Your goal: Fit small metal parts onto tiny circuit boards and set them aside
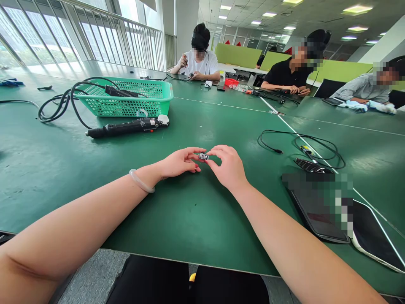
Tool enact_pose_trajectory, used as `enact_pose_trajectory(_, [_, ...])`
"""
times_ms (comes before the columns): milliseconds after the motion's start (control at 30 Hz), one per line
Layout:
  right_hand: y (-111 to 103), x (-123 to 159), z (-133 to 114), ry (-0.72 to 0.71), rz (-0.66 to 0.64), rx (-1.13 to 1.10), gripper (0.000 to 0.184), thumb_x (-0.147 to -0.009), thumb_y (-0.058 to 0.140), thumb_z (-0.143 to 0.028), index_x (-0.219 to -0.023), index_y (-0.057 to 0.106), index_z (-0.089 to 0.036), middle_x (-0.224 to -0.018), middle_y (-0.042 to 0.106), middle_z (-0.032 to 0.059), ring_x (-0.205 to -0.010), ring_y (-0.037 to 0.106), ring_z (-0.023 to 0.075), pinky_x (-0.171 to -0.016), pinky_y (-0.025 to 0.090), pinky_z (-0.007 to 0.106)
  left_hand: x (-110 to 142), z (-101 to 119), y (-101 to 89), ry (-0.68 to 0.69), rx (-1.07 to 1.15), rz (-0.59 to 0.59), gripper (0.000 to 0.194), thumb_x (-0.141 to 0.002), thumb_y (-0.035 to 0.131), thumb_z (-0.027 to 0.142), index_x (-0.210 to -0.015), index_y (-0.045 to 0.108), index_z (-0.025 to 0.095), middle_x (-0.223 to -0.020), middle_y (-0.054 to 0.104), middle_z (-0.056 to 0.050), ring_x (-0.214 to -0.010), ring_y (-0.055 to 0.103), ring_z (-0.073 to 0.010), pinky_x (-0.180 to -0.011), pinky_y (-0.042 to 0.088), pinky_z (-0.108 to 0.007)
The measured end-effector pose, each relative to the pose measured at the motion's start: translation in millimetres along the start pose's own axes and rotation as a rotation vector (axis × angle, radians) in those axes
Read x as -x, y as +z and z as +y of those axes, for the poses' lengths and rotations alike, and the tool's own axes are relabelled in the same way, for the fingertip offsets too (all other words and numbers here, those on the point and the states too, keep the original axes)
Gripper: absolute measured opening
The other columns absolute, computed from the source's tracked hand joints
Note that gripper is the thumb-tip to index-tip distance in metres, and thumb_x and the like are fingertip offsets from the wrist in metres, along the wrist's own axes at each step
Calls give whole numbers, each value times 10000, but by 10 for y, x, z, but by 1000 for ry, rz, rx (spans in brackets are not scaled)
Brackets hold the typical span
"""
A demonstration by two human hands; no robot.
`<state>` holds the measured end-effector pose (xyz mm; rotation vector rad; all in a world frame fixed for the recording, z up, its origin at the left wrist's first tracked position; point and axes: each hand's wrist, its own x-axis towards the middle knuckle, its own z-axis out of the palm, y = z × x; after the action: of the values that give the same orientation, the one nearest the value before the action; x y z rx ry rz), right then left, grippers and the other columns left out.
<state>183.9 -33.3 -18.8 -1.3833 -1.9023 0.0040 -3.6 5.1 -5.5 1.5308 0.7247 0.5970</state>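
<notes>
The left hand and the right hand are holding a small black-and-white part between their fingertips, one from each side. The right thumb and index finger are pinching its right end; the left fingers are curling around its left end. Whether the part is also touching the green table below is not discernible.

The step in hand appears to be handling or aligning the part with both hands; its fine features are too small to read. The next move probably calls for one hand to be keeping a steady pinch while the other is adjusting its hold, without covering the part's face.

Beyond the left hand, a black powered driver is lying unheld in front of a green basket. To the right of the right hand, a black cable is lying loosely coiled.
</notes>
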Motion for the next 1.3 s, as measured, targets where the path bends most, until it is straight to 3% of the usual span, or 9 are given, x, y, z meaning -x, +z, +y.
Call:
enact_pose_trajectory(300, [-4,15,-32,5,51,82,113,-778,634,-267,-867,700,-250,-1194,580,58,-1066,509,257,-913,399,468,8,17,15,-13,-2,15,603,-707,575,48,-1286,452,165,-1162,618,-125,-793,654,-121,-762,508,-292])
enact_pose_trajectory(733, [-12,36,-80,16,100,150,112,-787,632,-313,-847,714,-265,-1295,504,60,-1201,413,289,-970,341,503,19,35,19,-24,31,21,583,-714,608,60,-1272,477,169,-1152,623,-125,-813,657,-136,-797,503,-326])
enact_pose_trajectory(933, [6,47,-203,28,99,130,101,-772,641,-336,-788,701,-257,-1311,494,59,-1216,398,298,-971,329,509,50,76,78,-44,202,55,376,-809,608,206,-1178,555,161,-1124,625,-90,-948,615,-141,-918,479,-356])
enact_pose_trajectory(1100, [58,58,-331,-8,92,174,61,-764,634,-277,-758,671,-229,-1317,499,68,-1211,400,296,-984,306,508,43,83,127,-95,245,69,264,-836,583,256,-1068,602,132,-1030,654,-91,-905,628,-137,-904,487,-342])
enact_pose_trajectory(1200, [71,64,-333,-30,72,160,73,-775,629,-292,-775,673,-234,-1312,501,67,-1211,402,295,-982,315,503,38,124,37,-144,160,86,237,-806,603,217,-1023,604,124,-992,672,-94,-860,644,-136,-886,497,-342])
enact_pose_trajectory(1300, [63,66,-270,-45,43,108,102,-792,620,-329,-807,678,-247,-1303,500,62,-1214,408,285,-976,339,490,66,202,-226,-248,-178,198,264,-804,564,187,-1064,580,142,-963,684,-81,-756,662,-134,-811,525,-327])
